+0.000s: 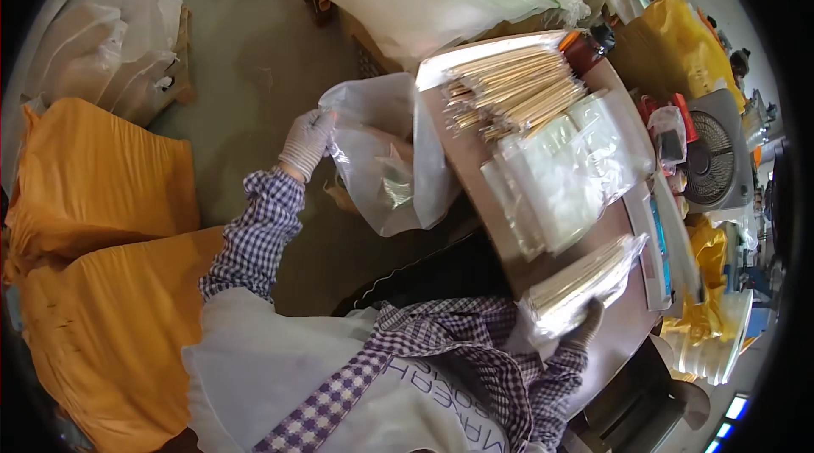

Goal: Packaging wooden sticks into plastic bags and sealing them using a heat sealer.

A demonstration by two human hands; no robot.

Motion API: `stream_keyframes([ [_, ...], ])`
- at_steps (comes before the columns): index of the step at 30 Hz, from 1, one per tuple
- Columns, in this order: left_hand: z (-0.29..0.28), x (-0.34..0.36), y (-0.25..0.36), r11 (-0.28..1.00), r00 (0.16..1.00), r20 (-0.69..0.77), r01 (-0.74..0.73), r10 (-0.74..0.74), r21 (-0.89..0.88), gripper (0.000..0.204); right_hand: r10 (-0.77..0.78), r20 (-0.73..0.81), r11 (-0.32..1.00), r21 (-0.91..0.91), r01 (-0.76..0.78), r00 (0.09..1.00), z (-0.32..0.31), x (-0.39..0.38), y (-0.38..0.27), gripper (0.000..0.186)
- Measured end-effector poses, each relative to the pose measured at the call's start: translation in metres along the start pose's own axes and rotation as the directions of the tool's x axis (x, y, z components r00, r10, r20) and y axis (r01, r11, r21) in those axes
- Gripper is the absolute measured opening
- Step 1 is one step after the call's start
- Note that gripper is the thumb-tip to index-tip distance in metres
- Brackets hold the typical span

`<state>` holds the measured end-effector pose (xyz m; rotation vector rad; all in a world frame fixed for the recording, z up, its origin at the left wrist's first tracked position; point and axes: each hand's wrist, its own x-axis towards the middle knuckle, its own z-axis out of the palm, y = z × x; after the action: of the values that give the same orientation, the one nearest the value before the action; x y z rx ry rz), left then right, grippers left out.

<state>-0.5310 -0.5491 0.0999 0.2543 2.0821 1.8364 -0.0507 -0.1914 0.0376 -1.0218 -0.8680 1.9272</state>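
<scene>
Head view: my hands are well apart, each closed on something at the table. My left hand, in a pale striped glove, pinches the rim of a clear bag, which hangs open at the table's left edge. My right hand is clamped on the side of a wrapped pack of thin sticks over the table's near part; the pack hides some of my fingers.

Loose sticks lie heaped at the table's far end, and flat packets spread across its middle, so much of the top is taken up. A dark red bottle stands at the table's far right corner. Just beyond the far end bulges a white sack, close behind the bag. A fan stands off the table's right side, with a yellow sack farther along. Well left of the table, two orange sacks crowd the floor, and pale plastic bags pile up past them. Something black, hard to make out, fills the gap along the table's near left edge.
</scene>
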Motion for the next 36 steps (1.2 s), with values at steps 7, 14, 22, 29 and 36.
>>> stream_keyframes([
  [7, 0.001, -0.048, 0.014, 0.995, 0.996, 0.037, -0.079, 0.081, -0.058, 0.026, -0.142, 0.443, 0.913, 0.405, -0.056, 0.885, 0.256, -0.08, 0.035, 0.05],
  [14, -0.024, -0.084, 0.039, 0.971, 0.996, 0.049, -0.063, 0.076, -0.229, 0.025, -0.014, 0.655, 0.804, -0.442, 0.398, 0.756, 0.345, -0.063, 0.084, 0.031],
  [22, -0.007, -0.063, 0.027, 0.943, 0.975, 0.012, -0.213, 0.223, -0.256, 0.021, 0.333, 0.639, -0.249, -0.649, 0.719, 0.693, 0.342, 0.011, 0.263, 0.043],
  [29, 0.047, 0.025, 0.053, 0.915, 0.959, -0.27, -0.185, 0.088, -0.36, 0.025, 0.098, 0.898, 0.26, -0.439, 0.86, 0.428, 0.327, -0.019, 0.035, 0.028],
  [36, 0.26, -0.028, 0.06, 0.9, 0.723, 0.537, -0.356, 0.435, -0.251, 0.026, -0.333, 0.517, 0.2, -0.778, 0.595, 0.788, 0.136, -0.004, -0.028, 0.027],
])
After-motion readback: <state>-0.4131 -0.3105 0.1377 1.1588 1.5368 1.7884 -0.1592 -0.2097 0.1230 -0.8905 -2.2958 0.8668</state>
